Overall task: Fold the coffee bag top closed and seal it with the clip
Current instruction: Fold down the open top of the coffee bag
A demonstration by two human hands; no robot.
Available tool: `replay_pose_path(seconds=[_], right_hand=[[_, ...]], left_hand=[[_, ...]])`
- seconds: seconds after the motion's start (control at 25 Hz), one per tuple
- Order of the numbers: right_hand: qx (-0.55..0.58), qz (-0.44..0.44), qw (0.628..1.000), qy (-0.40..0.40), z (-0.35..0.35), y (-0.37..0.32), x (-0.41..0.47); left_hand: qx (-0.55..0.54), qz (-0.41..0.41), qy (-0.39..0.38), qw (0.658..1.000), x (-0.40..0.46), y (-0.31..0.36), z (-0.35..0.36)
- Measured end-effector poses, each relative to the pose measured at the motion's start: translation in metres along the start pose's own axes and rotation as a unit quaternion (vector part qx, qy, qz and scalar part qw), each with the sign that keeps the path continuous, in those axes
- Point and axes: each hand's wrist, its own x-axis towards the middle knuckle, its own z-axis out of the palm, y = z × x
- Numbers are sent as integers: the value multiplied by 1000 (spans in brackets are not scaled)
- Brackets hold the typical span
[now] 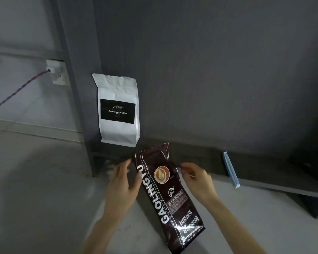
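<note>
Flanking the dark coffee bag (pixel 168 195) lying at the dark table's (pixel 200 85) near edge, the left hand (pixel 122 187) and right hand (pixel 195 178) show loose, spread fingers, gripping nothing. Bag top unfolded. Recommended: pinch both upper corners, flatten, fold squarely, then fetch the blue clip (pixel 230 170) lying well right along that edge.
</note>
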Motion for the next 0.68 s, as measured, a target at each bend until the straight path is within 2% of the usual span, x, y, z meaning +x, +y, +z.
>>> replay_pose_path(seconds=[0.08,0.2,0.32,0.68], right_hand=[[4,8,1000,-1,5,3,0],[8,17,1000,-17,16,8,-5],[8,15,1000,-7,21,11,-8],[41,17,998,38,11,15,-29]], left_hand=[[-32,-25,4,999,-1,1,3],[-49,-49,-34,997,-8,3,9],[-43,-44,-53,997,-15,4,11],[-127,-34,-54,990,-23,26,18]])
